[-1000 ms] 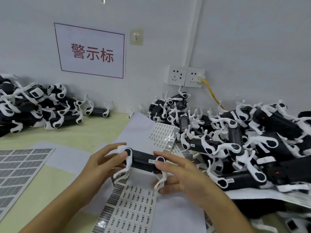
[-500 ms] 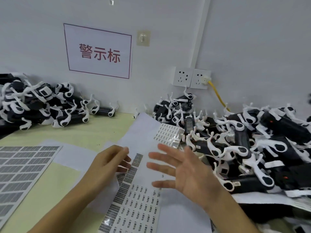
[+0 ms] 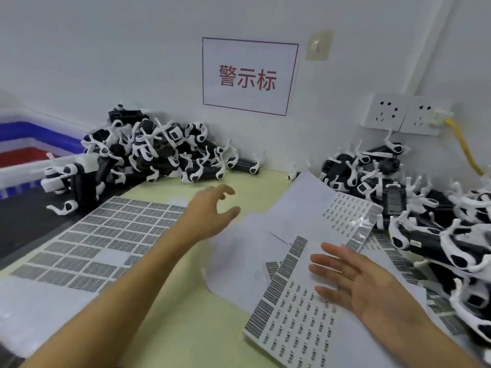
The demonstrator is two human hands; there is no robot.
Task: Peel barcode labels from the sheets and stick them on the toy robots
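Left hand: left hand [image 3: 210,213] reaches forward above the pale yellow-green surface [image 3: 186,301], grip wide, fingers loosely curved, holding nothing.
Right hand: right hand [image 3: 356,285] hovers palm-down over the white barcode label sheet [image 3: 295,322], grip wide, fingers straight and spread.
Writing: white wall sign with red border [image 3: 249,75] reads 警示标.
Toy robots: two heaps of black-and-white toy robots, left heap [image 3: 148,152] against the wall, right heap [image 3: 425,216]; individual count cannot be told.
Sheets: grey-label sheet [image 3: 101,235] lies at left.
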